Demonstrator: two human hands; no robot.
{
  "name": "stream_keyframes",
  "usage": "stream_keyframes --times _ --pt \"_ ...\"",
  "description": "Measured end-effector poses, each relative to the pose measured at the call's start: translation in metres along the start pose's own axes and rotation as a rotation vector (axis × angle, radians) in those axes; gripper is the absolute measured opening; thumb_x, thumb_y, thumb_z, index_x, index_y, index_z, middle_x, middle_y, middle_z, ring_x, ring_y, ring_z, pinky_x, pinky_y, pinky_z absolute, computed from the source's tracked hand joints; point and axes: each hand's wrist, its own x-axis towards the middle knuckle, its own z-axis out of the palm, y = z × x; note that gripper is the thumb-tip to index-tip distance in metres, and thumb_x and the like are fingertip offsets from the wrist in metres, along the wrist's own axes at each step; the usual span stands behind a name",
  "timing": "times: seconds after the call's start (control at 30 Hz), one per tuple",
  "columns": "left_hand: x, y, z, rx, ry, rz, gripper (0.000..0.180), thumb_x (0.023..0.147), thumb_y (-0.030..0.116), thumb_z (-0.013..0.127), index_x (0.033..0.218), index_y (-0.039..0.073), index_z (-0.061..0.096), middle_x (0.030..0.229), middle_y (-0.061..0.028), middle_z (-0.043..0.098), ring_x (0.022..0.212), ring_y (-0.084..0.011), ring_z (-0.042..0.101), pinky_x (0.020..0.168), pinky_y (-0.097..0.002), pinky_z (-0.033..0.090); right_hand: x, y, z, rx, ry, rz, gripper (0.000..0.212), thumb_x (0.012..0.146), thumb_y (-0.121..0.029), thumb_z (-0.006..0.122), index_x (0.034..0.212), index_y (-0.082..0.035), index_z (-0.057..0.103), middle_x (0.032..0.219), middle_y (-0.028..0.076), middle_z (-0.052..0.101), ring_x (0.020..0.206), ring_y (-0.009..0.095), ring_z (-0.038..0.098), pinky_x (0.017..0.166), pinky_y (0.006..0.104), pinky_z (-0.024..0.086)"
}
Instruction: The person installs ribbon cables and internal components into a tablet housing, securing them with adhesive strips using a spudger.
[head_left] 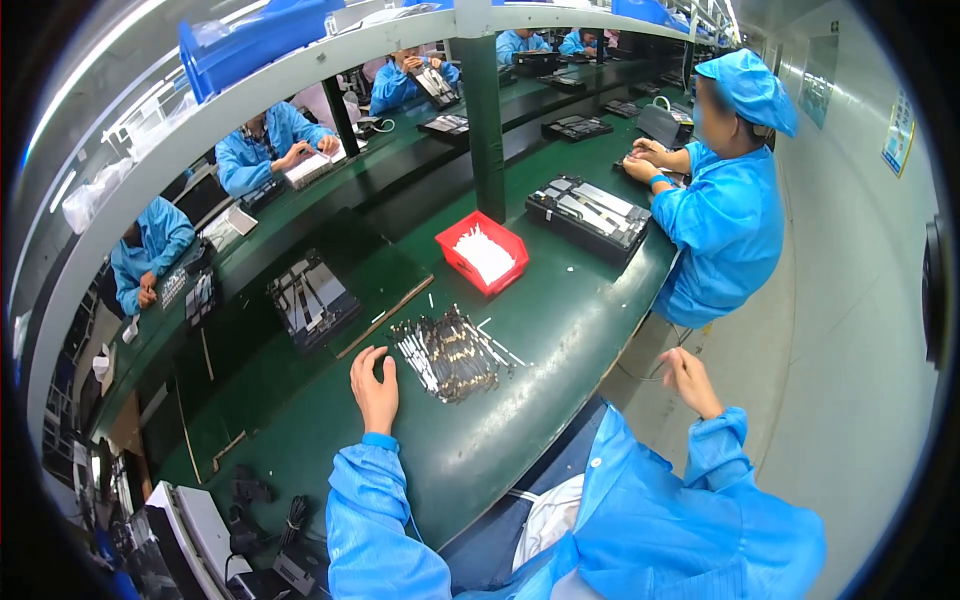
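My left hand [375,390] rests at the table's near side, fingers curved and apart, nothing in it. Just right of it lies a loose pile of short thin cables [460,355], dark with gold-coloured parts, white pieces along its left edge. Beyond the pile stands a red plastic bin [510,275] with many thin white strips [482,252] inside. My right hand [692,383] hangs in the air past the table's right edge, away from the pile. Its fingers are loosely bent and apart, and I see nothing held.
Black trays of grey flat parts stand on the green table [450,480], one [590,215] behind the bin, another [310,300] to the left. A co-worker in blue [725,210] sits at the right; several others work across. A green post [487,140] rises behind the bin. Adapters [295,570] lie lower left.
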Motion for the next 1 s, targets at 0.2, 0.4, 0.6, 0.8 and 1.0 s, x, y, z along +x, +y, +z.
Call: stream_keyframes --times 0.2,0.4,0.6,0.8,1.0 --pt "-0.004 0.006 0.001 0.041 0.079 0.044 0.024 0.084 0.018 0.059 0.106 0.009 0.061 0.115 -0.0128 0.055 0.112 -0.0305 0.049 0.096 -0.0404 0.037 0.006 -0.002 -0.001 0.138 0.051 0.035 0.038 0.1 -0.031 0.034 0.095 -0.002 0.057 0.06 0.006 0.057 0.055 0.011 0.05 0.052 0.0266 0.041" --pt "-0.008 0.008 -0.001 -0.045 0.079 -0.051 0.023 0.084 0.017 0.059 0.106 0.01 0.062 0.117 -0.0109 0.055 0.114 -0.0293 0.047 0.097 -0.04 0.035 0.051 -0.029 0.05 0.017 0.265 -0.126 0.036 0.1 -0.029 0.034 0.102 0.0 0.056 0.077 0.01 0.06 0.061 0.018 0.054 0.059 0.0322 0.044" --pt "-0.01 0.019 -0.003 -0.08 0.067 -0.094 0.02 0.084 0.017 0.058 0.103 0.011 0.063 0.117 -0.01 0.055 0.114 -0.0294 0.047 0.098 -0.0398 0.035 0.089 -0.046 0.099 -0.301 0.445 -0.328 0.028 0.097 -0.023 0.041 0.098 0.001 0.055 0.088 0.017 0.059 0.083 0.033 0.058 0.071 0.0389 0.045" --pt "-0.007 0.021 -0.005 -0.013 0.061 -0.095 0.02 0.084 0.016 0.06 0.103 0.011 0.063 0.117 -0.0094 0.055 0.114 -0.0286 0.047 0.098 -0.0393 0.034 0.113 -0.053 0.127 -0.472 0.384 -0.565 0.016 0.091 -0.017 0.049 0.088 -0.004 0.057 0.077 0.015 0.059 0.074 0.034 0.056 0.067 0.0436 0.043" --pt "-0.024 0.037 0.013 -0.101 0.19 -0.163 0.021 0.084 0.015 0.059 0.104 0.008 0.062 0.117 -0.01 0.055 0.112 -0.028 0.048 0.098 -0.038 0.035 0.108 -0.062 0.123 -0.4 0.259 -0.614 0.015 0.092 -0.017 0.049 0.087 -0.005 0.056 0.076 0.015 0.059 0.074 0.034 0.055 0.067 0.0429 0.042"
